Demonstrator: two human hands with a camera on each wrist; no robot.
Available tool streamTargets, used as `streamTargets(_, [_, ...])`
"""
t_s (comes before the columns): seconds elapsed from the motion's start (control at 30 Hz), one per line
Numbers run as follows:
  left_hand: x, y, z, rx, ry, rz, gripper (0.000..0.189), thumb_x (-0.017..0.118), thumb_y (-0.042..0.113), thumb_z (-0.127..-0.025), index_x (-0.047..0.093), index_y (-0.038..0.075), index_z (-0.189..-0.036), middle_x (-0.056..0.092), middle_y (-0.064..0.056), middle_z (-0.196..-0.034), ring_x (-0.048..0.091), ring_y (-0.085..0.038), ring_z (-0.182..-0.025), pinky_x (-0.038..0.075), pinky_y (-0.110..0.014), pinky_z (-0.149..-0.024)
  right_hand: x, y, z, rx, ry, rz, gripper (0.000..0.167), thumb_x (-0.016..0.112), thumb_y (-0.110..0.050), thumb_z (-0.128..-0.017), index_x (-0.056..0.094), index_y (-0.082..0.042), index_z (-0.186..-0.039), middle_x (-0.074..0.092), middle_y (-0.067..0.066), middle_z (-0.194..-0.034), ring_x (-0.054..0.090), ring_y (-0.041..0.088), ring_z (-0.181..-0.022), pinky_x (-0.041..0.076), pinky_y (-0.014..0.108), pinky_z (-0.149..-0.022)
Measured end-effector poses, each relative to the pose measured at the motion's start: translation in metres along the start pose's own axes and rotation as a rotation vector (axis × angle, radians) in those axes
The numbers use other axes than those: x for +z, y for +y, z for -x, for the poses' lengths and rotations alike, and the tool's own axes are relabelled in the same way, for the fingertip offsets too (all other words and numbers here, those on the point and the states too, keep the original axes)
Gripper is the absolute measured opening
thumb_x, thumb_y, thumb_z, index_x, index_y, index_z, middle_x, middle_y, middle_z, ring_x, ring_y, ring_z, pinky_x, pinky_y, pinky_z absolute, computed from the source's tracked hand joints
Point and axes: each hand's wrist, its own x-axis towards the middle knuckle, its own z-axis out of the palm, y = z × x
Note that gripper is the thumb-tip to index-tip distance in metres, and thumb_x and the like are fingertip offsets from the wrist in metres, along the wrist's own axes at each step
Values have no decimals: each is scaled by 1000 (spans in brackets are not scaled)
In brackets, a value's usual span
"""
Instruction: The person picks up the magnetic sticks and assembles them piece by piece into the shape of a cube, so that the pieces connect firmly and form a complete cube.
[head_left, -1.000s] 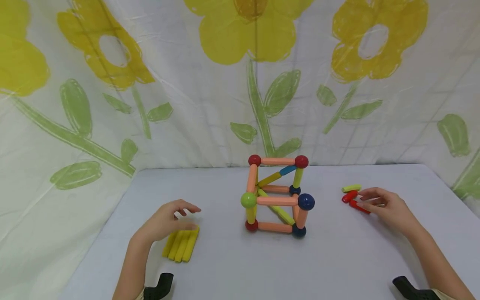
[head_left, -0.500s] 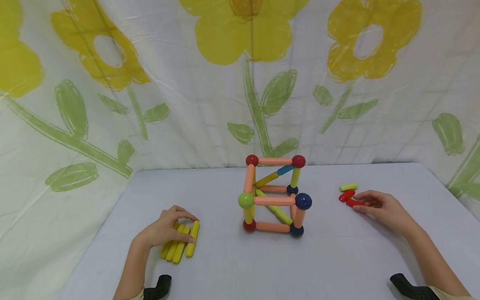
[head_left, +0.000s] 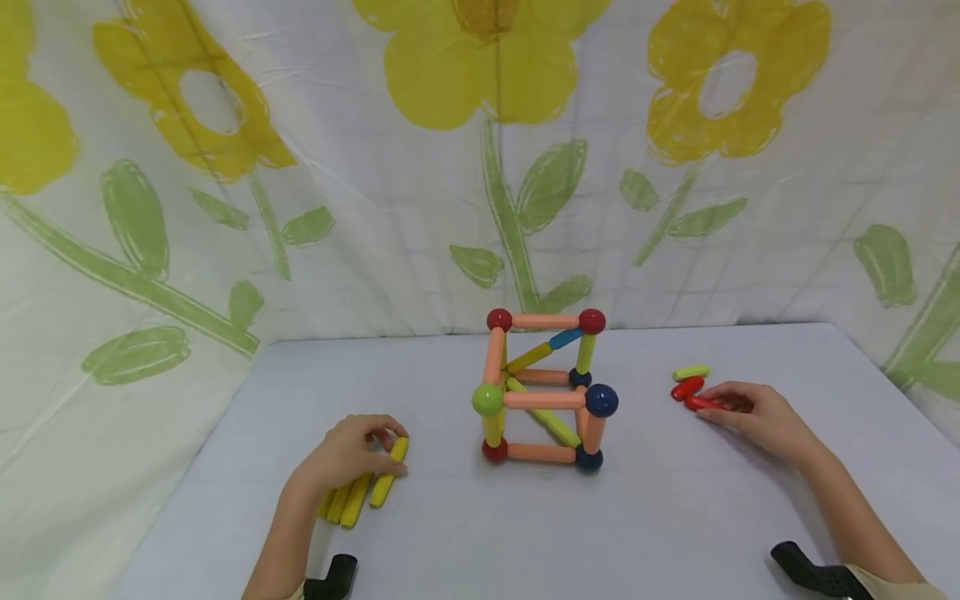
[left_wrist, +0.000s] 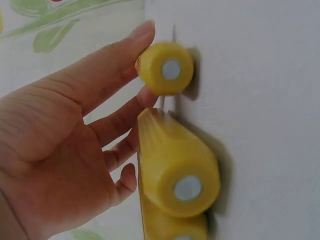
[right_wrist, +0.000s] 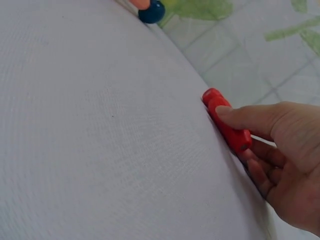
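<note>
My left hand (head_left: 348,457) pinches a yellow magnetic stick (head_left: 388,477) between thumb and fingers, a small gap to the right of the other yellow sticks (head_left: 352,502). In the left wrist view, the held stick (left_wrist: 167,69) shows its round metal end, close over the table. Over on the right, my right hand (head_left: 768,421) pinches a short red stick (head_left: 701,403), its thumb on top in the right wrist view. A second red stick (head_left: 687,388) lies beside it, with a lime-green stick (head_left: 691,372) just behind.
Between the hands stands a box-shaped frame of salmon rods (head_left: 543,401) and coloured balls, including a dark blue ball (head_left: 602,401) and a lime ball (head_left: 487,399). A white table (head_left: 465,533) lies under everything. Behind it hangs a flower-patterned curtain (head_left: 420,217).
My left hand has lowered onto the yellow row, taken hold of the rightmost stick and drawn it away to the right. My right fingers have closed on the nearer red stick.
</note>
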Motion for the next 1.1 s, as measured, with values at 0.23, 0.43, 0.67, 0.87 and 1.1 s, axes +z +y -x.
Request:
streamTargets(0.23, [-2, 5, -1, -55, 118, 71, 35, 83, 13, -91, 74, 8, -125, 72, -8, -109, 65, -23, -101, 56, -37, -84, -6, -6, -3, 36, -21, -10, 37, 77, -18, -98, 69, 7, -124, 72, 15, -112, 55, 3, -83, 51, 22, -66])
streamTargets(0.43, [-9, 8, -2, 21, 225, 180, 38, 73, 8, -99, 68, 3, -137, 71, -16, -123, 68, -29, -110, 57, -26, -87, -11, -10, -5, 49, -26, -48, 35, 76, -16, -98, 69, 6, -124, 71, 18, -117, 59, 1, -82, 49, 25, -64])
streamTargets(0.67, [-15, 19, 3, 40, 240, 293, 44, 67, 16, -105, 62, 3, -146, 68, -18, -136, 68, -28, -116, 55, -29, -93, -21, -31, 1, 16, 13, -52, 37, 77, -19, -99, 69, 5, -126, 71, 16, -119, 65, 1, -85, 54, 22, -69])
streamTargets(0.87, [-19, 35, 14, 133, 256, 374, 42, 63, 15, -107, 60, 0, -146, 67, -21, -136, 68, -14, -113, 57, -23, -93, -34, -55, 10, -17, 60, -79, 35, 75, -22, -101, 70, -1, -128, 72, -13, -109, 69, 1, -90, 55, 19, -74])
streamTargets(1.1, [-21, 58, 19, 245, 231, 453, 42, 55, 16, -111, 55, 1, -151, 63, -21, -133, 73, -18, -99, 61, -27, -81, -41, -81, 22, -27, 67, -127, 32, 74, -20, -101, 69, -3, -127, 72, -20, -104, 70, 3, -90, 56, 18, -75])
